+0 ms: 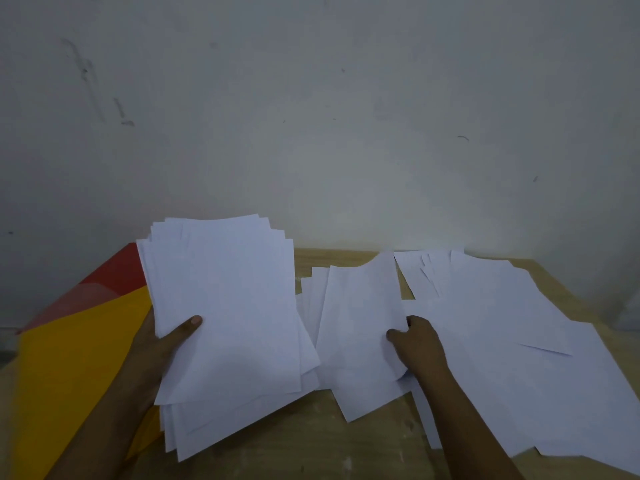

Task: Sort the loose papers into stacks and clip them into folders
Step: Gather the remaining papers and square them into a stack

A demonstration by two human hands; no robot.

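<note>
White paper stack (225,306) gripped by left hand (162,344); right hand (415,344) pinches one loose sheet (360,334); two folders, yellow folder (76,358) and red folder (117,271), at bench's (311,445) left edge.

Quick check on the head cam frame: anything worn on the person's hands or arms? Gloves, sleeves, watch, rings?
Nothing visible. The left hand and right hand are bare, no gloves or rings seen. Both forearms are uncovered as far as the frame shows, with no sleeve edge, watch or wristband in view. The left thumb shows a short, unpainted nail. The picture is dim and soft, so small items could be missed.
</note>
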